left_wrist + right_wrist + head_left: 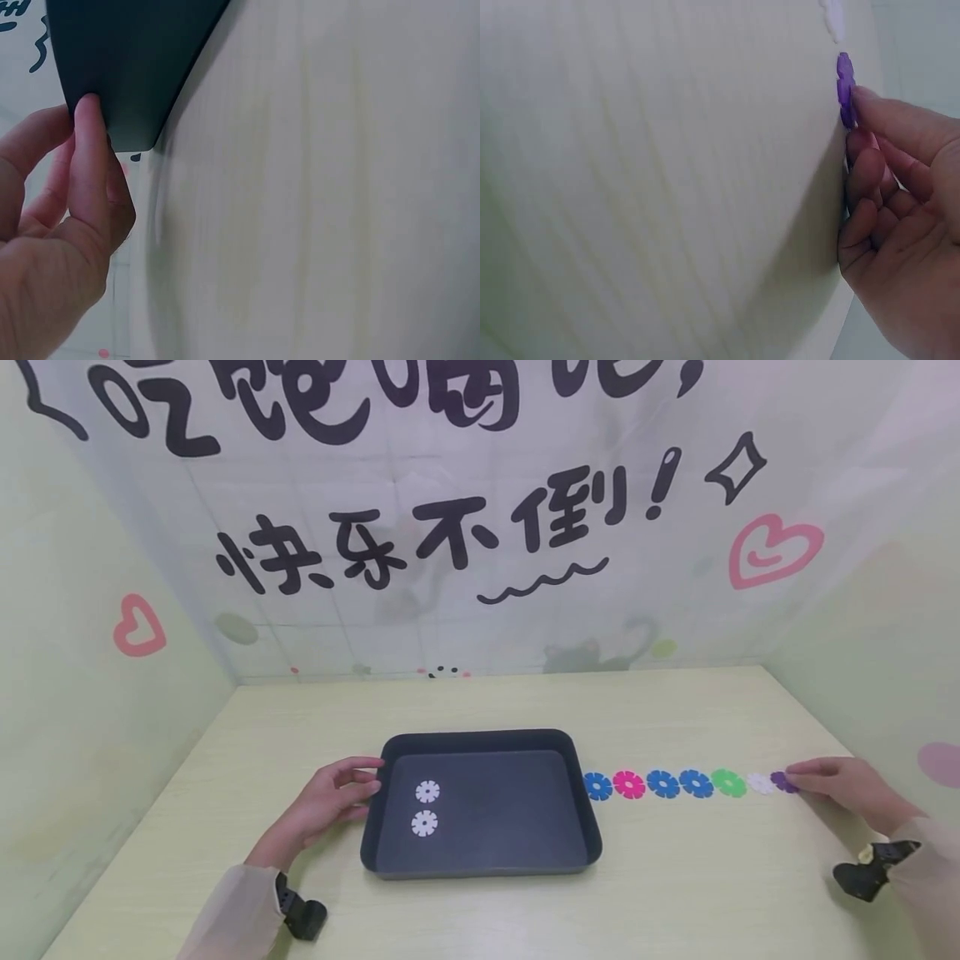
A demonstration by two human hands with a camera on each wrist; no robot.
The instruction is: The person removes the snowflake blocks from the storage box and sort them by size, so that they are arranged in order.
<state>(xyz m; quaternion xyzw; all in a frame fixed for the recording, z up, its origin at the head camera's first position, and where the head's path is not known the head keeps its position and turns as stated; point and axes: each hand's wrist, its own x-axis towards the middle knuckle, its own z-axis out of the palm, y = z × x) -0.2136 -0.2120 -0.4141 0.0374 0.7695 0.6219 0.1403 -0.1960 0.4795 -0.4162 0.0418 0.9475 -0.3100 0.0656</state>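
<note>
A dark rectangular tray (480, 868) lies on the table with two white notched discs (427, 792) inside, near its left side. My left hand (337, 793) pinches the tray's left wall; in the left wrist view the thumb (90, 165) presses the outer side. To the right, my right hand (847, 785) pinches the purple notched disc (845, 90) with thumb and fingertips at table level. That disc sits at the right end of a row, beside a white disc (760, 784). Part of it is hidden by the fingers.
Between tray and white disc, the row runs through a blue disc (597, 786), a pink disc (629, 784), two more blue discs (663, 783) and a green disc (729, 782). Printed cloth walls (480, 635) bound the pale table (675, 885) at the back and sides.
</note>
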